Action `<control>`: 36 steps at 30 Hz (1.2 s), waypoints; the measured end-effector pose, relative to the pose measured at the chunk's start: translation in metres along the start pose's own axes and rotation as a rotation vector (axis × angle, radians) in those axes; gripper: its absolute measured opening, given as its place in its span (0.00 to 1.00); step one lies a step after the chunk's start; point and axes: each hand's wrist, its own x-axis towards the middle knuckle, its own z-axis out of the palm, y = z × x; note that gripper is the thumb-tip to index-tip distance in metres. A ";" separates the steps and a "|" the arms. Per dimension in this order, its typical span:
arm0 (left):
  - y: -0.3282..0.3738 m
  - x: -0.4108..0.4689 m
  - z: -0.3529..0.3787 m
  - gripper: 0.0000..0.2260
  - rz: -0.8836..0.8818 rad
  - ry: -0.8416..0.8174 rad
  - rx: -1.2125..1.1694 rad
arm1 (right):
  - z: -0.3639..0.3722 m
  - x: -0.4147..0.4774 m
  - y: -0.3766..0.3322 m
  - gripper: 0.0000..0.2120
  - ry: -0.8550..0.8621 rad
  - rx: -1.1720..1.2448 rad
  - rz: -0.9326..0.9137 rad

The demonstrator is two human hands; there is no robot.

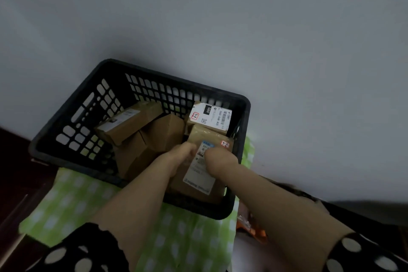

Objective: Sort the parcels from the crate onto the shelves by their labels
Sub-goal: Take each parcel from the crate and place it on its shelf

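Note:
A black slotted crate point(66, 121) stands on a green checked cloth and holds several brown cardboard parcels. Both hands reach into its right side. My left hand point(181, 157) and my right hand point(220, 160) grip a flat brown parcel point(201, 137) that bears a long white shipping label and a small red-edged sticker point(225, 144). Behind it stands another parcel point(209, 116) with a white barcode label and a red-edged sticker. More plain boxes point(132, 126) lie piled in the crate's left half. No shelves are in view.
The green checked cloth point(72, 201) covers the surface under the crate. A pale grey wall point(220, 17) rises behind. Dark furniture point(15, 172) sits at the left, and something orange point(251, 227) lies by the crate's right front corner.

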 end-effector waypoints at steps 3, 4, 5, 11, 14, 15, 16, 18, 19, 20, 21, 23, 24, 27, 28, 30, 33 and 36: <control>0.000 0.005 -0.003 0.14 -0.018 -0.006 0.012 | 0.001 0.003 0.001 0.16 0.018 0.002 -0.017; 0.000 0.005 -0.004 0.14 -0.016 0.001 0.025 | 0.002 0.004 0.001 0.16 0.025 0.006 -0.015; 0.000 0.005 -0.005 0.15 -0.009 0.011 0.028 | 0.004 0.005 0.001 0.17 0.028 0.006 -0.013; -0.002 0.003 -0.003 0.12 0.126 0.185 0.067 | 0.009 0.002 0.004 0.18 0.019 0.034 -0.005; -0.002 -0.002 -0.007 0.11 0.169 0.219 0.019 | 0.006 -0.002 0.009 0.20 0.096 0.126 -0.001; -0.001 -0.004 -0.009 0.12 0.176 0.226 0.002 | 0.005 -0.005 0.010 0.23 0.154 0.181 -0.004; 0.000 -0.008 -0.012 0.13 0.181 0.237 -0.009 | 0.003 -0.009 0.011 0.26 0.226 0.243 -0.005; 0.005 -0.022 -0.021 0.14 0.201 0.259 -0.037 | -0.003 -0.015 0.015 0.29 0.400 0.386 -0.003; 0.007 -0.030 -0.026 0.15 0.216 0.268 -0.052 | -0.007 -0.018 0.016 0.29 0.469 0.469 -0.001; 0.007 -0.038 -0.033 0.15 0.229 0.274 -0.059 | -0.012 -0.020 0.017 0.30 0.530 0.559 0.002; 0.007 -0.046 -0.040 0.15 0.244 0.284 -0.073 | -0.016 -0.020 0.018 0.30 0.575 0.646 0.005; 0.006 -0.064 -0.054 0.15 0.267 0.295 -0.119 | -0.026 -0.024 0.016 0.31 0.584 0.810 0.014; 0.006 -0.073 -0.059 0.14 0.282 0.298 -0.162 | -0.030 -0.026 0.015 0.31 0.555 0.901 0.013; 0.002 -0.106 -0.069 0.10 0.356 0.331 -0.336 | -0.042 -0.043 0.003 0.23 0.323 1.213 -0.091; -0.001 -0.117 -0.071 0.10 0.388 0.347 -0.389 | -0.043 -0.048 -0.003 0.20 0.230 1.267 -0.150; -0.011 -0.139 -0.075 0.10 0.453 0.404 -0.466 | -0.046 -0.058 -0.020 0.15 0.136 1.252 -0.284; -0.032 -0.172 -0.088 0.08 0.528 0.510 -0.555 | -0.054 -0.074 -0.051 0.19 0.145 1.190 -0.439; -0.055 -0.213 -0.100 0.07 0.599 0.593 -0.635 | -0.062 -0.097 -0.087 0.20 0.150 1.121 -0.543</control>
